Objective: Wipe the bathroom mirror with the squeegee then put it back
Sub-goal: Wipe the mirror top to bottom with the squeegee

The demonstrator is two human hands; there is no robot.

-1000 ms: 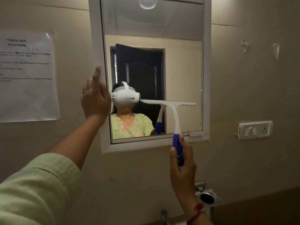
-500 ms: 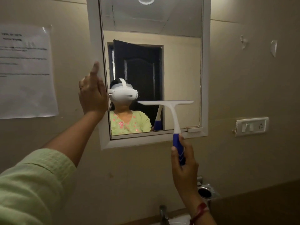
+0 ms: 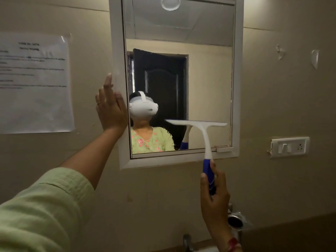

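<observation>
Beige bathroom wall (image 3: 272, 106): left hand (image 3: 111, 110) flat (fingers straight) on white-framed mirror (image 3: 237, 88); right hand (image 3: 214, 199) grips blue-handled white squeegee (image 3: 205, 135), blade horiz. on glass.

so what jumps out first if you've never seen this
The white-framed mirror in the middle, with a white squeegee held across its lower right glass. The right hand grips its blue handle below the frame; the left hand rests flat on the frame's left side.

White-and-blue squeegee (image 3: 205, 135), white-framed mirror (image 3: 236, 88), pale green sleeve (image 3: 41, 206), beige wall (image 3: 281, 179)
</observation>
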